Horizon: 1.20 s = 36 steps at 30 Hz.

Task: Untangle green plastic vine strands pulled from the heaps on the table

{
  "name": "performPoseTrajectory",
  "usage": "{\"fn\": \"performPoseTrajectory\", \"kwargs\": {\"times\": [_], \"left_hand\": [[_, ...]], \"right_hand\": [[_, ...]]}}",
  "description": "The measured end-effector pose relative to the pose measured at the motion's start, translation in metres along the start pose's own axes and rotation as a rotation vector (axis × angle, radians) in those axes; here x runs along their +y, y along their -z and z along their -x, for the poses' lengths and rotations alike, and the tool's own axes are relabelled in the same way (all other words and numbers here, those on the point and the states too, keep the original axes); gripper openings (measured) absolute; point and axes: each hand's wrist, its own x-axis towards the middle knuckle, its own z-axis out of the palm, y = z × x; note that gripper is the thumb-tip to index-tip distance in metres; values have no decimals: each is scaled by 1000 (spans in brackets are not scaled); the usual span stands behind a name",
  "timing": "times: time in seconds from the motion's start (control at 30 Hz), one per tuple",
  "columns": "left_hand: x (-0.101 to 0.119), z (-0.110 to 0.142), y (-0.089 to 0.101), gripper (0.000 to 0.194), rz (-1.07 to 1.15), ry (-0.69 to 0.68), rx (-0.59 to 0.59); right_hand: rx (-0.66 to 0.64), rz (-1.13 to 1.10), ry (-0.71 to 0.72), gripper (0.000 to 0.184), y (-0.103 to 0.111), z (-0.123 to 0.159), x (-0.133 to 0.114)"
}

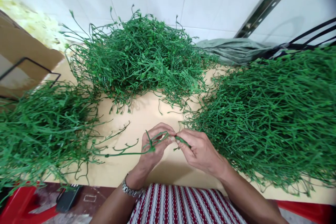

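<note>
My left hand (153, 148) is closed around a thin green plastic stem (123, 153) whose long end trails left across the tan tabletop (147, 115). My right hand (199, 150) pinches a short green stem piece (183, 141) and holds it tip to tip against the left hand's stem. Both hands meet at the near middle of the table, between large heaps of the same green stems. A metal watch (130, 189) sits on my left wrist.
Heaps of green stems lie at the left (44, 129), back middle (141, 56) and right (273, 112). A cardboard box (23, 47) with pale flowers (36, 24) stands at the back left. Grey-green cloth (236, 50) lies against the white tiled wall. Red stools (15, 204) show below.
</note>
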Motion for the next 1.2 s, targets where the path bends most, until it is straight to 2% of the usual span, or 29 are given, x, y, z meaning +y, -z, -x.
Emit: {"fn": "performPoseTrajectory", "kwargs": {"times": [0.13,0.23,0.3,0.4,0.53,0.6,0.87,0.97,1.07,1.2], "left_hand": [[6,-3,8,5,-236,-48,-167],[7,-5,12,7,-245,10,-210],[7,-6,13,7,-215,30,-206],[7,-7,10,4,-203,-31,-150],[7,-6,6,4,-300,-148,-20],[6,-5,6,3,-338,-163,-27],[10,-12,11,13,-512,-151,-343],[14,-13,10,16,-551,-152,-393],[18,-14,9,18,-541,-202,-459],[23,-18,8,22,-467,-236,-581]], "right_hand": [[-84,147,88,17,6,-2,5],[-136,34,43,14,9,-3,6],[-150,-75,-12,12,9,-3,7],[-113,-197,-69,12,6,-2,8],[-29,-214,-97,14,3,-1,7],[-17,-194,-86,14,2,-1,7],[-86,26,22,14,1,1,12],[-80,50,86,15,2,1,15],[-98,8,88,14,5,2,16],[-219,-193,-16,16,12,2,17]]}}
